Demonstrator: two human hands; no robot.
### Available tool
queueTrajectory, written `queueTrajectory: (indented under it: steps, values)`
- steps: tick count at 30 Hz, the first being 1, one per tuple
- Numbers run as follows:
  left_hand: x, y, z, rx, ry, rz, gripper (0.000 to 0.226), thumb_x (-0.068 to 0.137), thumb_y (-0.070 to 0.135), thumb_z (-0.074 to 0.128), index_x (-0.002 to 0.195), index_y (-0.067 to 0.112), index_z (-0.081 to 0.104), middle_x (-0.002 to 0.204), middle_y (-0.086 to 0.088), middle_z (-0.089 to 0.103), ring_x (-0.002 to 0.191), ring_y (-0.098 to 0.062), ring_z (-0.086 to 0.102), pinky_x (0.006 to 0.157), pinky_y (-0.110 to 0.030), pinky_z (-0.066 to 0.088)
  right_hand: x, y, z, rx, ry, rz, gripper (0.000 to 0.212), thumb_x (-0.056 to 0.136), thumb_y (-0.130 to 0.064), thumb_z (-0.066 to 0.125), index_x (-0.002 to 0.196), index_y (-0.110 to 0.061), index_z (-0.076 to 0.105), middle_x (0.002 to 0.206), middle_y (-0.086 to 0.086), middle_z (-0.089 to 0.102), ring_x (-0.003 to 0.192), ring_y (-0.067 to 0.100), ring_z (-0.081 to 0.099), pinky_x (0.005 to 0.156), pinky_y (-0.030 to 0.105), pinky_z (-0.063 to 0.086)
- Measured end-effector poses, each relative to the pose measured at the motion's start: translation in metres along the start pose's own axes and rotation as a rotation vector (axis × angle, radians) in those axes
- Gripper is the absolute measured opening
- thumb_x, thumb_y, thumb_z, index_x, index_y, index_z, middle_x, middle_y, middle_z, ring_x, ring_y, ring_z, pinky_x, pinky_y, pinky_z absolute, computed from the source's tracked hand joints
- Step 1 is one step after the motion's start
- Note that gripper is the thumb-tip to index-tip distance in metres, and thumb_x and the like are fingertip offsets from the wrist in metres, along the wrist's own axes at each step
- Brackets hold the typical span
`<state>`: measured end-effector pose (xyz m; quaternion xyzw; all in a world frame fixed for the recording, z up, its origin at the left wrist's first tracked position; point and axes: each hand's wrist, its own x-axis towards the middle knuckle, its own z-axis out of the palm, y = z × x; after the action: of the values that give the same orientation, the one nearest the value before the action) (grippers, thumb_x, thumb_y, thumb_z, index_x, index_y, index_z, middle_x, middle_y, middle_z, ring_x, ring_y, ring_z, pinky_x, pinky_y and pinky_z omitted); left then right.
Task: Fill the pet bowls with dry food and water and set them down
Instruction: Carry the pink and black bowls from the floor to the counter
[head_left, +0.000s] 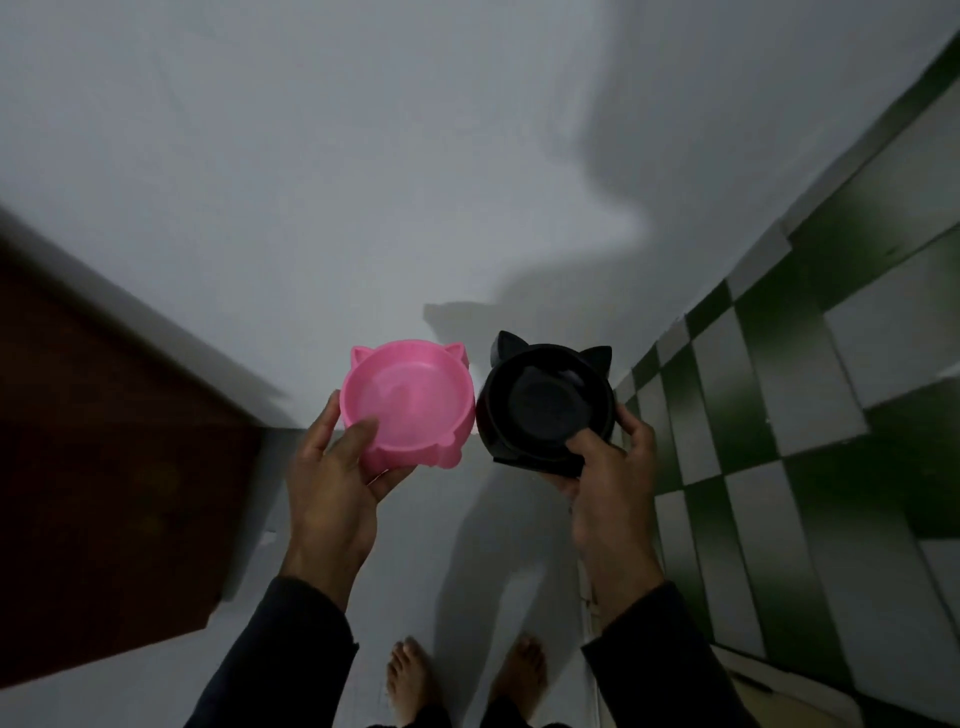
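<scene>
- Up front, the left hand (332, 483) holds the pink bowl (408, 405) in the air, thumb curled over its near rim and fingers under its base.
- Beside it, the right hand (610, 483) holds the black bowl (548, 408), thumb hooked inside the rim.
- Both bowls have cat ears and nearly touch side by side, tipped toward the camera.
- Below, bare feet (410, 675) stand on the pale floor (467, 571), with green-and-white tiles (779, 415) at right and a brown door (104, 493) at left.

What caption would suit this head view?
Standing barefoot, left hand holds an empty pink bowl, right hand a black one.
</scene>
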<state>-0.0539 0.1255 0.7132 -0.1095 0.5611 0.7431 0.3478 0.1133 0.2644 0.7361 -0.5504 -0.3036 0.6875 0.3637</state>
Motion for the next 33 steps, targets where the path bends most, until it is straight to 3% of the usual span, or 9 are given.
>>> queueTrajectory:
  steps: [6,18,26,33]
  values:
    - [-0.041,0.063,0.033,-0.019,-0.06,0.054,0.053,0.093,0.007,0.067,0.141,0.029,0.061,0.14,-0.008,0.059,0.11,-0.039,0.069,0.074,-0.045,0.063,-0.05,-0.073,0.012,0.046,-0.046,-0.064,0.066,0.082,0.01,0.065,0.135,-0.027,0.054,0.127,0.009,0.061,0.107,0.033,0.067,0.067,0.04,0.063]
    - [-0.104,0.129,0.102,-0.077,-0.194,0.155,0.049,0.094,0.006,0.068,0.139,0.024,0.062,0.129,-0.003,0.067,0.108,-0.033,0.072,0.076,-0.045,0.063,-0.103,-0.186,0.005,0.09,-0.118,-0.203,0.063,0.085,0.009,0.065,0.137,-0.022,0.049,0.119,0.007,0.06,0.103,0.032,0.068,0.068,0.043,0.064]
    - [-0.135,0.152,0.14,-0.066,-0.3,0.194,0.049,0.094,0.007,0.068,0.14,0.022,0.062,0.131,-0.003,0.066,0.106,-0.031,0.073,0.072,-0.043,0.064,-0.129,-0.228,-0.011,0.164,-0.113,-0.293,0.061,0.085,0.008,0.069,0.135,-0.019,0.048,0.122,0.013,0.061,0.102,0.031,0.069,0.067,0.04,0.063]
    - [-0.15,0.169,0.151,-0.034,-0.424,0.137,0.05,0.093,0.006,0.069,0.141,0.02,0.061,0.132,-0.003,0.063,0.109,-0.032,0.069,0.069,-0.043,0.064,-0.167,-0.236,-0.018,0.221,-0.006,-0.374,0.055,0.087,0.008,0.069,0.133,-0.015,0.048,0.117,0.017,0.063,0.094,0.034,0.072,0.062,0.038,0.062]
